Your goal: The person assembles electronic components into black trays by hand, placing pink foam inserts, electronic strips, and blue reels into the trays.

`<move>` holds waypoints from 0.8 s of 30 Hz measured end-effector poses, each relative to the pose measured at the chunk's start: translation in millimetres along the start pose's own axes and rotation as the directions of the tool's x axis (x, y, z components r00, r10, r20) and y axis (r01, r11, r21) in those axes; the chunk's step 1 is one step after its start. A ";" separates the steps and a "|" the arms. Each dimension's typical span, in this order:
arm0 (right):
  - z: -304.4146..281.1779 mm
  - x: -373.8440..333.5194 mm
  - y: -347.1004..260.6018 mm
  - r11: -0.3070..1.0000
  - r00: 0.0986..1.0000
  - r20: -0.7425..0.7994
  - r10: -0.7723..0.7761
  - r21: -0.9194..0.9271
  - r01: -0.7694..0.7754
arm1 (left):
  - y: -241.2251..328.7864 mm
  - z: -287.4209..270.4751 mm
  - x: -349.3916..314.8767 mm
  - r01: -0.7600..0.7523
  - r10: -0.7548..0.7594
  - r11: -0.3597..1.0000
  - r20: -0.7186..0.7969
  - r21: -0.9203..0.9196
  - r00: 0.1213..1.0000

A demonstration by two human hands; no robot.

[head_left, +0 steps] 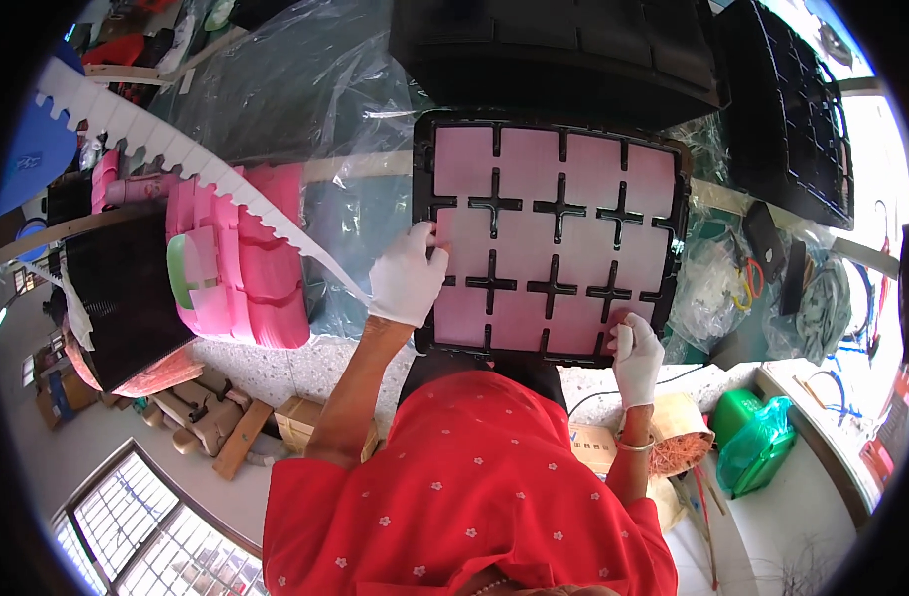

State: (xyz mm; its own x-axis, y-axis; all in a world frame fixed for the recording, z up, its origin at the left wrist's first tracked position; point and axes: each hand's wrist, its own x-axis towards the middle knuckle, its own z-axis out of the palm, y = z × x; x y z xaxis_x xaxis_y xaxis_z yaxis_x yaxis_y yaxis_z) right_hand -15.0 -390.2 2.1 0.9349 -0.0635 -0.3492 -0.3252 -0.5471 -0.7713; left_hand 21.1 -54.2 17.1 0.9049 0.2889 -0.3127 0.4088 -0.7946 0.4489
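Note:
A black rectangular tray [422,149] lies in front of me. Black cross-shaped dividers [494,204] stand in it, with pink sheet material [526,154] filling the spaces between them. My left hand [409,276], in a white glove, reaches over the tray's left side. Its thumb and forefinger are apart, with fingertips at the pink material's edge. My right hand [637,360], also gloved, is at the near right corner. Its fingers are curled together there, and whatever they pinch is hidden.
A large black bin [554,60] stands behind the tray, and another black tray [787,109] leans at right. Stacked pink pieces [241,258] sit at left, under a white toothed strip [206,164]. Orange-handled scissors [750,283] and clear plastic bags [707,308] lie at right.

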 end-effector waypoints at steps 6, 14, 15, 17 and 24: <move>-2.6 -0.3 8.3 0.993 0.997 0.002 0.076 0.087 -0.076 | 22.5 -2.3 -28.4 -0.416 0.430 0.893 -0.054 0.171 0.901; -18.4 8.9 -6.5 0.998 0.994 0.094 -0.053 -0.014 0.055 | 11.5 16.5 -28.1 -0.467 0.479 0.862 -0.011 0.198 0.878; -24.5 12.6 -22.7 0.998 0.995 0.077 -0.057 -0.019 0.059 | 8.6 18.4 -27.2 -0.459 0.468 0.867 -0.001 0.194 0.884; -34.9 27.6 -60.2 0.876 0.926 -0.083 -0.369 -0.362 0.317 | 12.1 17.5 -27.4 -0.464 0.476 0.864 -0.017 0.193 0.879; -3.5 97.2 -82.8 0.538 0.808 0.079 -0.584 -0.709 0.457 | 36.0 12.5 -20.7 -0.479 0.517 0.844 -0.129 0.241 0.846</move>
State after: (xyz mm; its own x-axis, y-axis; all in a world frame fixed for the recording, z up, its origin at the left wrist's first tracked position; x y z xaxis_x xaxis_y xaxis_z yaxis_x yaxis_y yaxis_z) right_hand 103.3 -354.0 33.9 0.9342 0.3337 0.1264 0.3533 -0.9145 -0.1973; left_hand 15.6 -95.5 29.2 0.9924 -0.0968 0.0757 -0.1165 -0.9378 0.3269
